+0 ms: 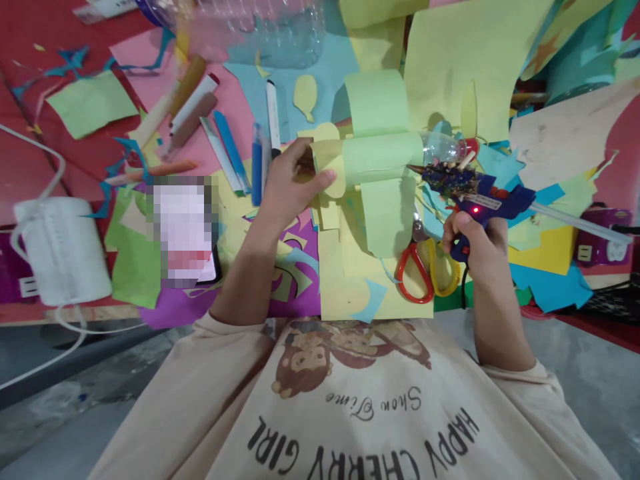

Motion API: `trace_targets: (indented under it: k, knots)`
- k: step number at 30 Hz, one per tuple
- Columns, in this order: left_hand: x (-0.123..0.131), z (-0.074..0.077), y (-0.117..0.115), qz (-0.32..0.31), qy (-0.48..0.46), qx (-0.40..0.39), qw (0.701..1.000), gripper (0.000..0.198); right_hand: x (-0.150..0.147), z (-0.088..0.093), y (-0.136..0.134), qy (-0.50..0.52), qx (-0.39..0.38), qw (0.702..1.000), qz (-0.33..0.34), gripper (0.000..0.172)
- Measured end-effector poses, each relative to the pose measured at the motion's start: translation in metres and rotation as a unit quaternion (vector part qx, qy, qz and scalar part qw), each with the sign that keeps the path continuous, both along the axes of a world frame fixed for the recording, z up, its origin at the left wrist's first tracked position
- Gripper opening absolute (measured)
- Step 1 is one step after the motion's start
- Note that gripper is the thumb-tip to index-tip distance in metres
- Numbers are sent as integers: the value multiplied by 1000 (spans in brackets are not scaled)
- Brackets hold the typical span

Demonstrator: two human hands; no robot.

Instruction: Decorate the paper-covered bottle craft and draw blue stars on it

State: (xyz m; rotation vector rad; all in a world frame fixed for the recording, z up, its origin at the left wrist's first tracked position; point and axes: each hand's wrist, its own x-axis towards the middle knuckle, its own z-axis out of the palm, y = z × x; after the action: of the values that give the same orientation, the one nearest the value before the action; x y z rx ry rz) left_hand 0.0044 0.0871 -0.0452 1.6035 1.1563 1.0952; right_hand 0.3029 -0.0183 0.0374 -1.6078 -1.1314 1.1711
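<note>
Well, the pale shirt [360, 433] on the person at the table reads "HAPPY CHERRY GIRL", with "Show Time" in script above it, both upside down from the wearer's side. The glue gun [503, 199] carries a white label [484, 200], its print too small for me to make out; a red light glows near it.

The right hand [475, 243] is wrapped around the gun's handle, and a clear glue stick [580, 223] pokes out behind. The left hand [295, 183] is partly closed at the left end of a green-papered bottle [383, 158], thumb on a yellow oval [334, 160] there, fingers behind.

The bottle lies sideways between the hands, red cap [472, 147] to the right. The nozzle is at its paper near the neck; whether they touch, I can't tell. Scissors [415, 273] lie just below.
</note>
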Motion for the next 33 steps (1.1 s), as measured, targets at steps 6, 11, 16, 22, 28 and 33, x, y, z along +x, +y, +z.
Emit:
trace_targets:
  k: [6,11,16,22,28,33]
  knots:
    - [0,-1,0,-4,-15,10,1000,62,1,2,0,10,-5,1000,-19,38]
    - [-1,-4,2,-6,-17,12,1000,62,2,0,-2,19,-5,999,-25,42]
    - [-2,-4,2,-10,-14,6,1000,60,-3,0,-1,20,-7,1000,-18,40]
    - [-1,-5,1,0,-22,-1,1000,59,-10,-4,0,34,-13,999,4,35]
    - [-1,-6,2,-2,-30,-3,1000,59,-8,-10,-1,17,-18,1000,19,37]
    - [0,-4,1,-4,-21,-1,1000,60,-4,-3,-2,1,-14,1000,-5,34]
